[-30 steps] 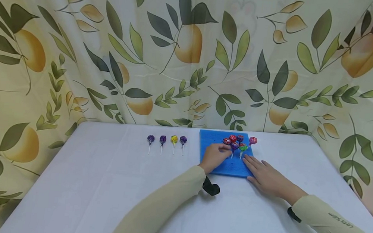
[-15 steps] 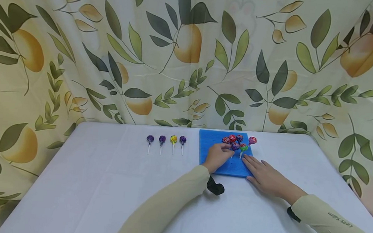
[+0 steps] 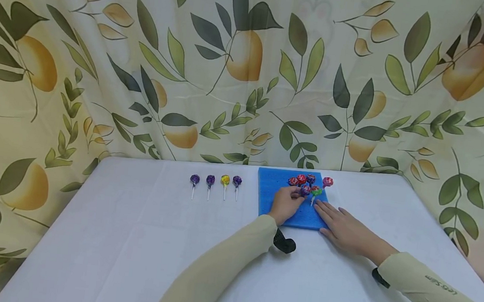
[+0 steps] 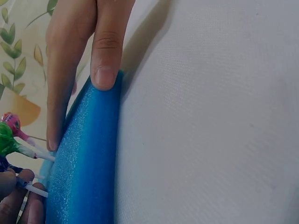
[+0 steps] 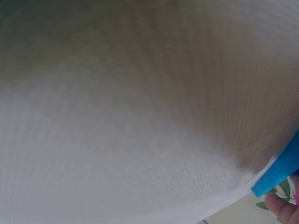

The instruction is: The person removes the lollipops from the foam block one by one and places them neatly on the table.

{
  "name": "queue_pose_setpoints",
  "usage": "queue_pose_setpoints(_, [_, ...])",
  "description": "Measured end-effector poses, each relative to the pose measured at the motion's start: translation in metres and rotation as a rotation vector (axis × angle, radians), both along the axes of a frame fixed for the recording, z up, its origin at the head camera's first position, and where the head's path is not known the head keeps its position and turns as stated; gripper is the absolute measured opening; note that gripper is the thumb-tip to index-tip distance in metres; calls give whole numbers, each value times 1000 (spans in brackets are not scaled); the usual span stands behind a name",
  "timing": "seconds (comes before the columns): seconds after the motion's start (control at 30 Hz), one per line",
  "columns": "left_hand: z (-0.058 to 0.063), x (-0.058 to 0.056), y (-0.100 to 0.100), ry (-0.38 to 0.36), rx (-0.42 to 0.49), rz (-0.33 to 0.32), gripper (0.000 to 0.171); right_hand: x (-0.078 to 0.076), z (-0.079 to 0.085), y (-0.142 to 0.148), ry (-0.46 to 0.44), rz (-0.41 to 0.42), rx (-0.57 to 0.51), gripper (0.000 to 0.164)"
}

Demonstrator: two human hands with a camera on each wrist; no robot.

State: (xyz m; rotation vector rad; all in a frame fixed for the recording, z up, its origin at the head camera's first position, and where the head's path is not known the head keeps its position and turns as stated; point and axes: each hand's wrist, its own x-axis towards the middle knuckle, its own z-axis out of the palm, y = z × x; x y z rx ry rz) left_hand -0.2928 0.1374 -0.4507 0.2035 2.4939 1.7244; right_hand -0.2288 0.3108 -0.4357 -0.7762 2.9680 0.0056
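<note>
My left hand pinches a purple-wrapped lollipop low on its head, over the blue foam board. In the left wrist view, fingertips at the lower left hold the white stick, whose end meets the foam. A green-wrapped lollipop stands just right of it, and a pink one at the board's right edge. Red lollipops and a dark one stand behind. My right hand rests with straight fingers on the board's right side, thumb and fingertips over its edge.
Left of the board, several lollipops lie in a row on the white tablecloth: purple ones and a yellow one. A leaf-and-fruit patterned curtain hangs behind the table.
My left hand and forearm have shifted slightly right, and the fingers now cover the purple lollipop's stick, which showed earlier. The right hand has stayed on the board.
</note>
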Motion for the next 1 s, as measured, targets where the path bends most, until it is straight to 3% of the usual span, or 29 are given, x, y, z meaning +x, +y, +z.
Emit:
queue_pose_setpoints(0.2, [-5, -3, 0, 54, -8, -10, 20, 1, 2, -1, 15, 12, 3, 62])
queue_pose_setpoints(0.67, [-4, 2, 0, 139, -8, -33, 25, 0, 2, 0, 24, 20, 7, 62])
queue_pose_setpoints(1.0, [-3, 3, -3, 135, 107, -62, 29, 1, 3, -1, 7, 8, 4, 62])
